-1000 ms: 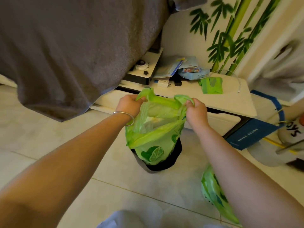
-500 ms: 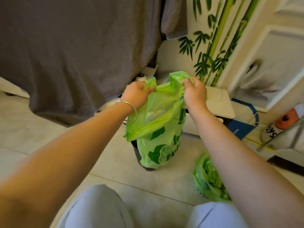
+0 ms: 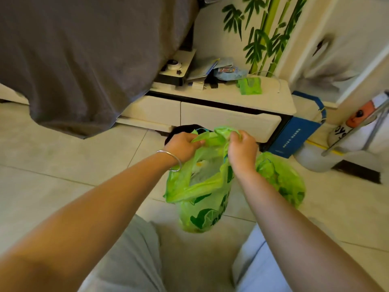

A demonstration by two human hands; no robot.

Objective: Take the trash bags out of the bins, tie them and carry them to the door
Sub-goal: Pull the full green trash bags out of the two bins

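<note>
The single head-worn camera is looking forward and steeply down from close above, taking in the person's forearms rising from the lower corners, the tiled floor [image 3: 63, 165] at centre, and a bedside cabinet [image 3: 221, 114] across the upper middle.

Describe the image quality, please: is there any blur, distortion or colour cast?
Head view: warm yellowish cast overall; wide-angle bending curves the floor tiles and stretches the forearms at the edges; the left hand, right hand and green bag are slightly soft; no strong glare.
</note>
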